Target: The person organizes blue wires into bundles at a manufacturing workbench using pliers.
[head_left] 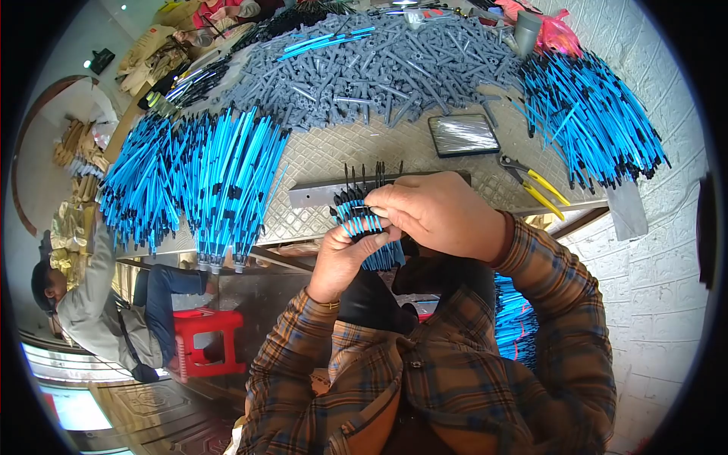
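Note:
A row of thin blue rods with black ends (362, 225) is held in front of my chest, their dark thin tips pointing up toward the table. My left hand (341, 262) is closed around the rods from below, its thumb lying across them. At the upper right side of the same rods, the fingertips of my right hand (436, 208) are pinched together against them; what lies between those fingertips is hidden. A grey metal bar (305, 196) lies along the table's near edge, just behind my hands.
A heap of grey plastic tubes (341, 87) covers the table's far part. Blue rods lie in stacks at left (231, 178) and right (588, 114). A black tray of thin silvery pins (464, 135) sits by yellow-handled pliers (535, 186). Left, a person (114, 303) sits near a red stool (208, 341).

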Available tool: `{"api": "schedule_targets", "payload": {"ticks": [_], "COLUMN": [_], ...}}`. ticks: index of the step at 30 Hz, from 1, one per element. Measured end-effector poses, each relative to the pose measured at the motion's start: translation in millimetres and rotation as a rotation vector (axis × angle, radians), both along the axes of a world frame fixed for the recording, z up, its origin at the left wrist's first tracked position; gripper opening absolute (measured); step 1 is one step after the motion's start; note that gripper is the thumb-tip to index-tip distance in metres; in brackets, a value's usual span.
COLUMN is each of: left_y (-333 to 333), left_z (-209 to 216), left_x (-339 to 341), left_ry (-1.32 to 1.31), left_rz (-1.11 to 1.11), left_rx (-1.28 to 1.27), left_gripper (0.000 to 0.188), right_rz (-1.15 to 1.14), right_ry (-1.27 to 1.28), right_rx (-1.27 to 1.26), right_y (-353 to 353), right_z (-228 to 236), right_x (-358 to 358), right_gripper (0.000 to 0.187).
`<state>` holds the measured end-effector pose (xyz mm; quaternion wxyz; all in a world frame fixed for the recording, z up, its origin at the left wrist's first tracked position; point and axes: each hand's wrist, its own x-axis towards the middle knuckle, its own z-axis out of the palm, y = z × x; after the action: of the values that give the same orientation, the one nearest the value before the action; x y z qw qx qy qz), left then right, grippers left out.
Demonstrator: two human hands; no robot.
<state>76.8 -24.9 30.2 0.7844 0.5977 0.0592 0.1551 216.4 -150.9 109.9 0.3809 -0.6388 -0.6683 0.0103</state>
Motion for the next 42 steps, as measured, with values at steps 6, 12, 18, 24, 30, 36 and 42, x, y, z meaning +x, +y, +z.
{"api": "schedule_targets", "payload": {"ticks": [6,12,18,24,30,36,42], "left_y": [1,5,11,16,18,18,19], "left_z": [2,7,14,19,20,15,7], "left_x": [-1,-4,-5,-9,-8,-9,-8], "left_ry": [0.003,0.055,0.093,0.133,0.158,0.147,0.137], "left_rz": [-0.031,-0.080,-0.187,-0.228,-0.257,-0.212,-0.175], "left_rx": [0.063,0.116,0.098,0.035,0.025,0.088,0.097], "left_gripper": [0.021,0.021,0.023,0.024,0.023,0.021,0.022], "right_rz": [-0.024,0.033,0.103,0.140,0.125,0.076,0.015], "right_ry": [-0.276,-0.285,-0.291,-0.268,-0.204,-0.122,-0.159], "right_rx": [-0.010,0.019,-0.042,-0.001,-0.006,-0.041,-0.006], "right_y": [0,2,4,7,6,4,2], "right_z": [4,12,14,12,9,-1,1], "right_x": [-1,2,4,5,3,-4,-10], "right_gripper": [0.016,0.017,0.016,0.018,0.019,0.016,0.016]}}
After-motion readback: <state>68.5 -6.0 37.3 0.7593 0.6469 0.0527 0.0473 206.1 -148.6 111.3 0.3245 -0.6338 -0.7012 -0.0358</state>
